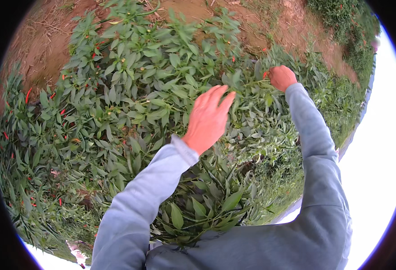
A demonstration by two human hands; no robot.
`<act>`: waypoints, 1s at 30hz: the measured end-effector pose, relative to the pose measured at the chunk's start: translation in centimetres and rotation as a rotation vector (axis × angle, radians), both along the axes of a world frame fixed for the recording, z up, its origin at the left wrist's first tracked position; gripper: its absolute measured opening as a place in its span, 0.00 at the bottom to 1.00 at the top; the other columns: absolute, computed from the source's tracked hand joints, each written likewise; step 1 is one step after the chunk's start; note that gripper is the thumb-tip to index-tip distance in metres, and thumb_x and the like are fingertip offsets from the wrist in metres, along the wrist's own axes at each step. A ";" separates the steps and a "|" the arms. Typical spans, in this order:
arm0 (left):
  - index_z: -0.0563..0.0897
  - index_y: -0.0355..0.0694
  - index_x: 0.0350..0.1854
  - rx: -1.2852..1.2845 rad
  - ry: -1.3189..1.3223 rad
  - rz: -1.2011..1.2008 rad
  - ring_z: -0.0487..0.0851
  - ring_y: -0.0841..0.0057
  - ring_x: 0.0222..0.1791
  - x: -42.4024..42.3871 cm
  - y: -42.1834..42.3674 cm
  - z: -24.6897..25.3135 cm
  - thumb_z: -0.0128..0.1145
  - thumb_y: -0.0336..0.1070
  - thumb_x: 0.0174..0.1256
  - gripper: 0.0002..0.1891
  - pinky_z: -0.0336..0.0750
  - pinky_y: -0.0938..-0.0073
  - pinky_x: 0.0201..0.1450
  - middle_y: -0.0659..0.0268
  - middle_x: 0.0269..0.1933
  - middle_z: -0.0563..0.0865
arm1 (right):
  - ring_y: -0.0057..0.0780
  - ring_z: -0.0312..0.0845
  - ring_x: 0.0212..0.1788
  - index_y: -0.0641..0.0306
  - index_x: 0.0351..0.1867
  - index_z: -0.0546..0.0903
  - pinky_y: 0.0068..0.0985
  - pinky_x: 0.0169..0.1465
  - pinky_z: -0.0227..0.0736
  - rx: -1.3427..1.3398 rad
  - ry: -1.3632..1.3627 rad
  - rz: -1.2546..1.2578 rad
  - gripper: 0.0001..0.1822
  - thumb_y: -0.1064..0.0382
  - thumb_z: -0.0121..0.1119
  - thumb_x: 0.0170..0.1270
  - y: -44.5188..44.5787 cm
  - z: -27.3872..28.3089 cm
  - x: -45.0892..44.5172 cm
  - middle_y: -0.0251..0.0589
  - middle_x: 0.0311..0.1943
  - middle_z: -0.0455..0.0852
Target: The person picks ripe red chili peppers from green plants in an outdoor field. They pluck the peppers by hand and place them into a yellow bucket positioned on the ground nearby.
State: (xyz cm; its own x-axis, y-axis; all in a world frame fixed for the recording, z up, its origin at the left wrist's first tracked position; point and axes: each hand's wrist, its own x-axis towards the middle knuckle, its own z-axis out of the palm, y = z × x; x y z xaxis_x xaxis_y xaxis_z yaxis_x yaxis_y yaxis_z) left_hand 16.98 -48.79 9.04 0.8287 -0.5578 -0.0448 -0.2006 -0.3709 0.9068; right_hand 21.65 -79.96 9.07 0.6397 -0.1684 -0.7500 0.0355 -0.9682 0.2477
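Note:
My left hand (209, 116) hovers over leafy green chili pepper plants (150, 74), its fingers apart and nothing seen in it. Farther to the right, my right hand (281, 78) is closed at the plants, with red chili peppers (266, 74) showing at its fingertips. Whether the stems are still attached there cannot be made out. More red chilies hang among the leaves on the left, one long red chili (28, 96) near the row's edge. Both arms wear light grey-blue sleeves.
Bare reddish soil (42, 50) with dry straw borders the row at the top. Another row of chili plants (350, 30) stands at the upper right. Leafy branches (201, 209) press close against my torso. A partly visible pale-and-pink shape (77, 253) lies at the lower left rim.

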 end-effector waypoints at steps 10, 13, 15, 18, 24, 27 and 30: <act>0.71 0.41 0.60 0.029 0.208 -0.318 0.73 0.58 0.55 -2.3 -8.6 -2.0 0.57 0.32 0.54 0.27 0.62 0.57 0.62 0.52 0.51 0.77 | 0.51 0.78 0.27 0.65 0.32 0.81 0.39 0.32 0.71 0.418 -0.248 -0.460 0.09 0.61 0.57 0.60 6.6 6.8 -9.0 0.55 0.24 0.80; 0.74 0.43 0.56 0.049 0.236 -0.367 0.77 0.59 0.50 -2.3 -8.2 -1.4 0.60 0.33 0.53 0.24 0.64 0.57 0.56 0.54 0.45 0.79 | 0.48 0.77 0.24 0.65 0.31 0.81 0.37 0.30 0.71 0.233 -0.325 -0.646 0.10 0.60 0.59 0.59 5.6 6.9 -9.8 0.53 0.22 0.80; 0.75 0.44 0.53 0.041 0.256 -0.372 0.79 0.60 0.46 -2.8 -8.0 -1.3 0.62 0.33 0.51 0.23 0.65 0.60 0.51 0.55 0.42 0.79 | 0.34 0.75 0.25 0.64 0.37 0.81 0.29 0.31 0.70 0.168 -0.607 -0.454 0.10 0.61 0.63 0.58 4.7 6.1 -9.7 0.44 0.26 0.82; 0.75 0.43 0.52 -0.008 0.246 -0.335 0.80 0.61 0.44 -3.4 -7.5 -0.9 0.62 0.31 0.50 0.24 0.65 0.61 0.51 0.56 0.40 0.79 | 0.40 0.79 0.30 0.63 0.39 0.80 0.33 0.34 0.73 0.203 -0.421 -0.332 0.12 0.59 0.63 0.56 4.6 6.2 -8.5 0.48 0.30 0.82; 0.74 0.45 0.53 -0.033 0.200 -0.296 0.79 0.61 0.42 -4.5 -6.5 -1.0 0.62 0.28 0.47 0.25 0.63 0.62 0.48 0.57 0.40 0.79 | 0.44 0.81 0.30 0.61 0.32 0.82 0.38 0.34 0.76 0.105 0.100 0.116 0.09 0.60 0.62 0.53 5.5 5.5 -8.2 0.49 0.31 0.82; 0.77 0.43 0.50 0.012 0.148 -0.311 0.80 0.63 0.40 -5.0 -6.4 -0.8 0.59 0.29 0.50 0.20 0.63 0.63 0.45 0.56 0.40 0.80 | 0.45 0.82 0.29 0.64 0.30 0.82 0.38 0.32 0.76 0.088 0.263 0.235 0.09 0.62 0.60 0.51 6.5 6.0 -8.0 0.49 0.32 0.82; 0.76 0.42 0.49 0.026 0.156 -0.327 0.79 0.64 0.38 -4.9 -6.6 -0.4 0.58 0.28 0.50 0.19 0.63 0.63 0.44 0.59 0.33 0.81 | 0.45 0.81 0.28 0.67 0.31 0.79 0.39 0.31 0.75 0.123 0.271 0.168 0.11 0.61 0.58 0.49 7.2 6.4 -7.5 0.48 0.26 0.82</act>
State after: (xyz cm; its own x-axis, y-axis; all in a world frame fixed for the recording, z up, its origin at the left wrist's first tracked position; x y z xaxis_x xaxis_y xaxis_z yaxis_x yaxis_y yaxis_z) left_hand 12.12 -55.44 8.64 0.5888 -0.7892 -0.1744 -0.1725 -0.3335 0.9268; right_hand 14.16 -72.79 15.46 0.4258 0.0251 -0.9045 0.2458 -0.9652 0.0889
